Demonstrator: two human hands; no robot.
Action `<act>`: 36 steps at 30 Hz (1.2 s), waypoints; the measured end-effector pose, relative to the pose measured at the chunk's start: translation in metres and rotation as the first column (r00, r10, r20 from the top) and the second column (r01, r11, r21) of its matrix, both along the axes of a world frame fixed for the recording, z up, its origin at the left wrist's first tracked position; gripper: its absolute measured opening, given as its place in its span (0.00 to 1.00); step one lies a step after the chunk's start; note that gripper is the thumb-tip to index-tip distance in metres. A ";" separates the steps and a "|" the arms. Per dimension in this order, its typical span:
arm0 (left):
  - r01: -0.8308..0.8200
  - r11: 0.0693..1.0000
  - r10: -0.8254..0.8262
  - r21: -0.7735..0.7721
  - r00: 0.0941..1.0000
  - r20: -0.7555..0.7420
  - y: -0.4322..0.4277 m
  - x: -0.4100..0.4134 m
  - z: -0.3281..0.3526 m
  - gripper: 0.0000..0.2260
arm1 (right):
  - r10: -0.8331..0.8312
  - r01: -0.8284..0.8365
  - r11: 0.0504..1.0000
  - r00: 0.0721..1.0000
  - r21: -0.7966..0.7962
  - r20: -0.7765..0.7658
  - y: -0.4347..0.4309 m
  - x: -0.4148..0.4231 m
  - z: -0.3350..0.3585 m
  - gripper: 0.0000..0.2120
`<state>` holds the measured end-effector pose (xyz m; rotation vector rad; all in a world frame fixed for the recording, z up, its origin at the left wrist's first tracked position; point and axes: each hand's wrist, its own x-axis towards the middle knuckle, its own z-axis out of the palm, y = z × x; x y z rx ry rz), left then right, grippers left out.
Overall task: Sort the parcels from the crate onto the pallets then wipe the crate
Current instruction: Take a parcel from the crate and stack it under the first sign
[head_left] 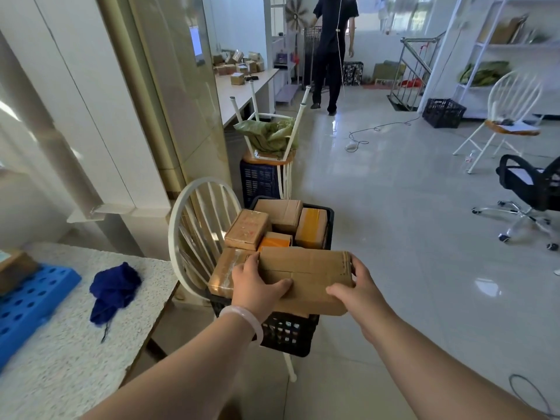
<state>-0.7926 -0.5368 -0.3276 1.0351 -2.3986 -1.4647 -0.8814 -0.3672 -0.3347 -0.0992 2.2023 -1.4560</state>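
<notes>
head view: left grip [257, 283] and right grip [354, 287] clasp the cardboard parcel [306, 268] at both ends, balancing it over the black crate [288, 334].

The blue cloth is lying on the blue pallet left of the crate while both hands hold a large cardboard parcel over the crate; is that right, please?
Not quite: the head view shows the blue cloth on the speckled counter beside the blue pallet, not on it. The left hand and right hand do hold the large cardboard parcel over the crate.

counter [75, 359]: blue pallet [30, 298], blue cloth [113, 291] | chair [171, 237]: black crate [288, 331]
</notes>
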 end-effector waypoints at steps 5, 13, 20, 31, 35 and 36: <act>-0.015 0.999 0.018 0.052 0.998 -0.061 0.000 0.005 -0.005 0.39 | -0.010 0.011 1.000 0.998 0.026 -0.062 -0.002 0.000 -0.002 0.42; 0.034 0.999 -0.034 -0.004 0.996 -0.088 -0.001 0.008 -0.001 0.29 | -0.123 0.123 0.992 0.992 0.002 -0.021 -0.010 0.001 -0.003 0.17; -0.110 0.990 0.121 0.085 0.983 -0.138 0.000 0.002 -0.001 0.10 | -0.154 0.151 0.987 0.986 -0.055 -0.057 -0.016 0.001 -0.001 0.24; -0.110 0.973 0.145 0.201 0.975 -0.166 -0.012 0.003 0.009 0.23 | -0.122 0.120 0.992 0.992 -0.037 -0.028 -0.023 0.001 -0.003 0.32; -0.093 0.986 0.119 0.137 0.972 -0.202 -0.016 0.001 0.014 0.22 | -0.082 0.078 0.994 0.995 -0.081 -0.051 -0.025 -0.001 0.003 0.26; -0.088 0.987 0.115 0.136 0.972 -0.206 -0.016 0.000 0.014 0.22 | -0.077 0.072 0.994 0.996 -0.087 -0.045 -0.025 -0.001 0.005 0.29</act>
